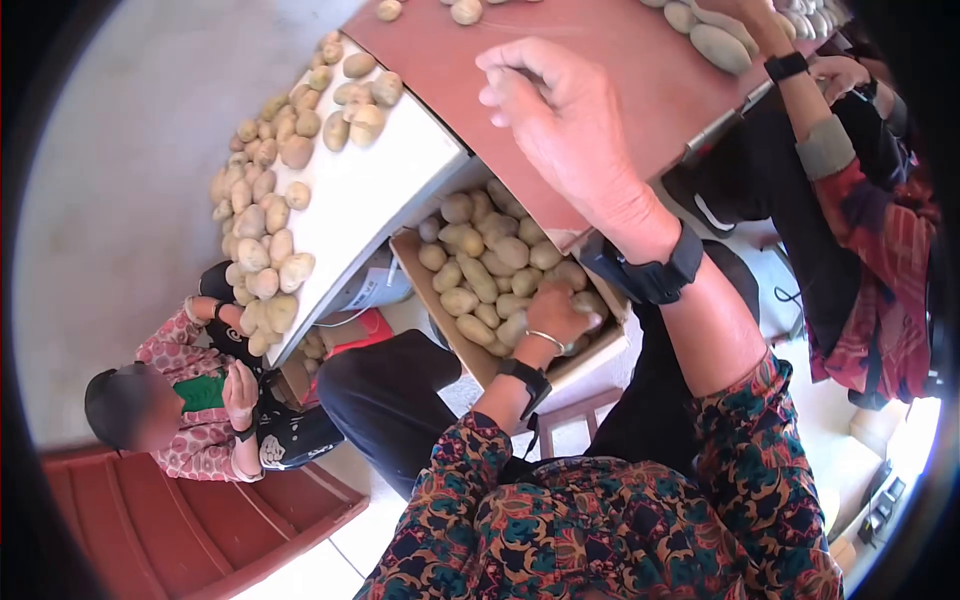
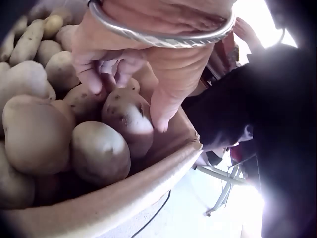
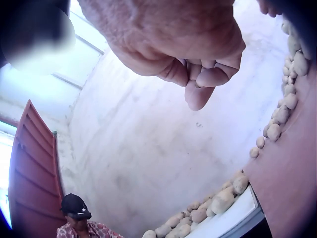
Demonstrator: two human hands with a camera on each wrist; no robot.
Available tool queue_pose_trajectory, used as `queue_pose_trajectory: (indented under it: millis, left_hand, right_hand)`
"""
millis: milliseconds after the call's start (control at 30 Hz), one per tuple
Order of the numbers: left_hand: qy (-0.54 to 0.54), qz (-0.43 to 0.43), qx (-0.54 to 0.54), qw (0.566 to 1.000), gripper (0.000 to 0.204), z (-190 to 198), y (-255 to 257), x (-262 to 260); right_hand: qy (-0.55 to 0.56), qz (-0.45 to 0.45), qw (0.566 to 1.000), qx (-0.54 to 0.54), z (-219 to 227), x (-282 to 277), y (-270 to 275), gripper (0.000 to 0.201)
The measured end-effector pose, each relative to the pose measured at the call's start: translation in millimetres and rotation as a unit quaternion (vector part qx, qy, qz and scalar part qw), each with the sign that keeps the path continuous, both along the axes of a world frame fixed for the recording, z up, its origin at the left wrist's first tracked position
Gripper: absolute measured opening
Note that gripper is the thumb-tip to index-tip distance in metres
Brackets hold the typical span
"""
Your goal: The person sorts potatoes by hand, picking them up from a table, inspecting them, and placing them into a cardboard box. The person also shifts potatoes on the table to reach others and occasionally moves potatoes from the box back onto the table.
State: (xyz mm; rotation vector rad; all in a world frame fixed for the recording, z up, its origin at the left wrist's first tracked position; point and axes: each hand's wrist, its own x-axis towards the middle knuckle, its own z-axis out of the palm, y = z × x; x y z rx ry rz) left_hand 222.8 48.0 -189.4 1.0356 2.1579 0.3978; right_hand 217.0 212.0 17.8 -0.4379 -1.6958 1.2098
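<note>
My left hand (image 1: 562, 316) reaches into a cardboard box (image 1: 470, 358) heaped with potatoes (image 1: 480, 280). In the left wrist view, its thumb and fingers sit around a dark-spotted potato (image 2: 128, 116) by the box corner. Another smooth potato (image 2: 101, 152) lies right beside that one. My right hand (image 1: 580, 135) is raised above the red table (image 1: 440, 60), its fingers loosely bent. The right wrist view shows the thumb and fingertips (image 3: 199, 96) drawn close together, with no potato in them.
A white tabletop (image 1: 370, 195) on the left bears many potatoes (image 1: 265, 215) along its far edge. Another person (image 1: 205, 400) sits there. To the right, a person in a red sleeve (image 1: 850, 215) works beside large potatoes (image 1: 720, 48). My knee (image 1: 385, 385) is by the box.
</note>
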Motion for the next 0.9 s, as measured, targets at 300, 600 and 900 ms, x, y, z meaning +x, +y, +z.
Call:
queue_pose_trajectory:
  millis: [300,600,900]
  left_hand:
    - [-0.052,0.094,0.046,0.993,0.070,-26.8,-12.5,15.8]
    - [-0.244,0.344,0.152,0.894,0.069,21.4,-52.7,-46.7]
    - [-0.076,0.369,0.351,0.857,0.066,150.3,-0.8,-130.9]
  right_hand:
    - [0.026,-0.006,1.000,-0.008,-3.0,-6.7,-8.7,0.015]
    - [0.020,0.001,1.000,-0.023,1.0,-0.7,-11.6,0.016]
    - [0.012,0.020,0.999,-0.031,0.7,6.3,-12.5,0.016]
